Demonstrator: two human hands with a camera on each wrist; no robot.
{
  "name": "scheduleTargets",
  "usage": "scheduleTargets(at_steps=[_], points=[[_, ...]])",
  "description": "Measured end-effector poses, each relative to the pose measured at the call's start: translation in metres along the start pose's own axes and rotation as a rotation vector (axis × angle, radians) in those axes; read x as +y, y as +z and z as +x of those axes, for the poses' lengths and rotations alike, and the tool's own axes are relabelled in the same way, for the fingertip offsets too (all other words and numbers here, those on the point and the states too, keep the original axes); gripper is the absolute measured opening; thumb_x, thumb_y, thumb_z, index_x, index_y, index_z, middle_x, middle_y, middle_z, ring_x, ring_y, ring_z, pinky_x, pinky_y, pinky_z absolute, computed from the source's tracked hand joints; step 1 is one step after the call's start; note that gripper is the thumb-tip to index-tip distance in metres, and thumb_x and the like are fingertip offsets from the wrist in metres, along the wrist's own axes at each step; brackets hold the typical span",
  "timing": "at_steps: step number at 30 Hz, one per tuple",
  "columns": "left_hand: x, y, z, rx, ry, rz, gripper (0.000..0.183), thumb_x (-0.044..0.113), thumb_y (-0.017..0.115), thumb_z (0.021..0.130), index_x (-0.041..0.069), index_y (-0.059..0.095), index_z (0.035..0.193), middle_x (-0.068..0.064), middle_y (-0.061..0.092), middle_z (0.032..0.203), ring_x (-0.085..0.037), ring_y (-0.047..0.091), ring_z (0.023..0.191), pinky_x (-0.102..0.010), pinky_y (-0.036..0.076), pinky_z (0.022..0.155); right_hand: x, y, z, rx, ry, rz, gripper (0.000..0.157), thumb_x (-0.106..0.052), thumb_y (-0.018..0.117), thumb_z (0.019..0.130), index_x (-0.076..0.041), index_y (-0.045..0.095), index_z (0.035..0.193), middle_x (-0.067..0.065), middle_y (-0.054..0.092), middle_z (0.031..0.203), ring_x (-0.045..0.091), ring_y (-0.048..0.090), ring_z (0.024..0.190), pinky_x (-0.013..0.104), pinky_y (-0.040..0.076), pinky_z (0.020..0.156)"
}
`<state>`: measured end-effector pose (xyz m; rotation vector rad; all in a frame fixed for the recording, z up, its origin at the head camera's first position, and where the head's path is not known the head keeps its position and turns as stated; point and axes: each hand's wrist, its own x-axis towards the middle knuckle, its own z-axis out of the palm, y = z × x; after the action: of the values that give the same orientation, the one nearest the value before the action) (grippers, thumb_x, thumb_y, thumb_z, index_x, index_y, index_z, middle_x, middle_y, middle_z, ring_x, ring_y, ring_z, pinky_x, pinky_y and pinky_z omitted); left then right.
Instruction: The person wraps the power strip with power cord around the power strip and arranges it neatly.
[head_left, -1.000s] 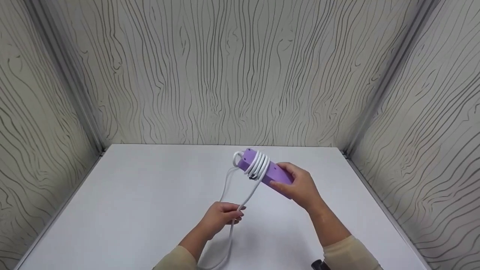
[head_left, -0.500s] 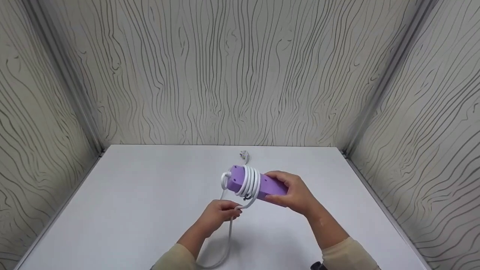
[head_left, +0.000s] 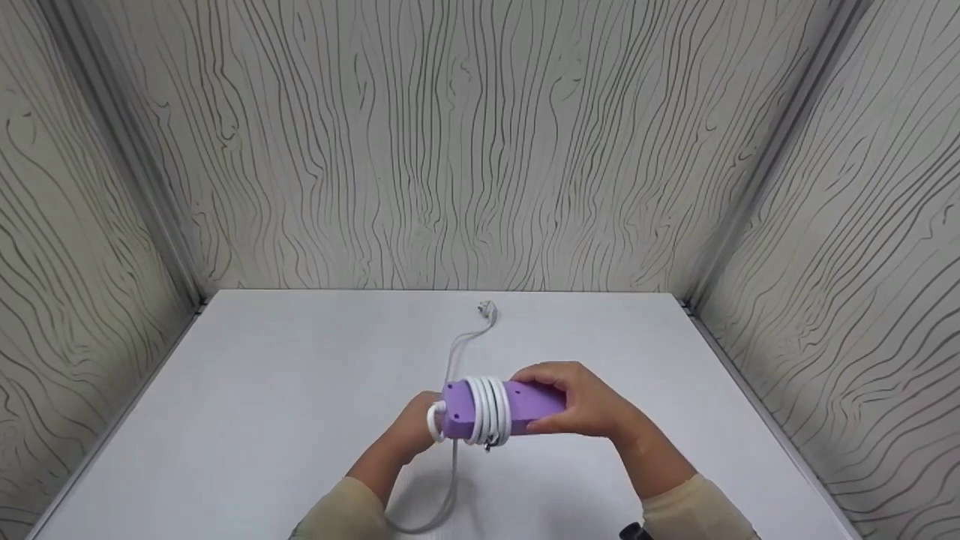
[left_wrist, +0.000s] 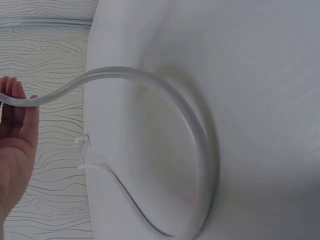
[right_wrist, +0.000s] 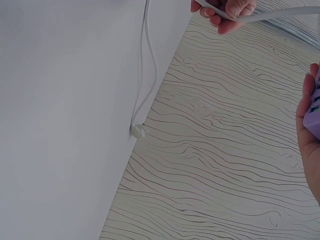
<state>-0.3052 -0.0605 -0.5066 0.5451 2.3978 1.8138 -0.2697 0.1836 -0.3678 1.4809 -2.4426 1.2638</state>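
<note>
My right hand (head_left: 581, 401) grips one end of a purple power strip (head_left: 459, 409), held above the table. White cord (head_left: 489, 411) is wound in several turns around the strip's other end, with a small loop at its tip. Behind that end, partly hidden in the head view, is my left hand (head_left: 416, 429). In the right wrist view the left hand (right_wrist: 227, 12) pinches the cord between thumb and fingers. From there the loose cord (left_wrist: 197, 145) hangs in a wide curve down to the table. The plug (head_left: 487, 310) lies near the table's back edge.
The white table (head_left: 300, 360) is bounded by wood-grain patterned panels (head_left: 450, 150) at the back and both sides. A small black object (head_left: 634, 531) shows beside the right sleeve at the bottom edge.
The power strip has moved down and left and turned nearly level, now overlapping the left hand. The plug, hidden at first, has come into view behind it.
</note>
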Motion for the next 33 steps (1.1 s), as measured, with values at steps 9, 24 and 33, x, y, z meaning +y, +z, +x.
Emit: scheduleTargets(at_steps=[9,24,33], points=[[0.007,-0.008,0.004,-0.064,-0.004,0.057,0.008,0.003,0.061,0.078,0.008,0.067,0.075,0.004,0.058,0.068,-0.011,0.052,0.066,-0.029,0.045,0.061,0.033,0.007,-0.003,-0.151,-0.052,-0.044,0.039,-0.027,0.075,0.073,-0.013,0.063,0.107,-0.001,0.065,0.099,0.008,0.057,0.082,0.022,0.048,0.066],[0.020,-0.008,0.009,-0.098,0.044,0.175,0.007,0.013,0.070,0.077,0.015,0.065,0.073,0.007,0.057,0.069,-0.009,0.051,0.066,-0.025,0.046,0.061,0.035,0.015,-0.005,-0.363,0.114,-0.018,0.038,-0.036,0.073,0.073,-0.018,0.065,0.105,-0.008,0.064,0.096,0.003,0.055,0.080,0.021,0.049,0.068],[0.031,-0.012,0.010,-0.065,0.078,0.218,0.007,0.012,0.070,0.077,0.015,0.065,0.074,0.008,0.058,0.071,-0.008,0.052,0.067,-0.024,0.046,0.061,0.037,0.014,-0.008,-0.450,0.174,0.056,0.036,-0.032,0.073,0.071,-0.016,0.066,0.103,-0.009,0.064,0.092,0.001,0.055,0.077,0.022,0.049,0.067]])
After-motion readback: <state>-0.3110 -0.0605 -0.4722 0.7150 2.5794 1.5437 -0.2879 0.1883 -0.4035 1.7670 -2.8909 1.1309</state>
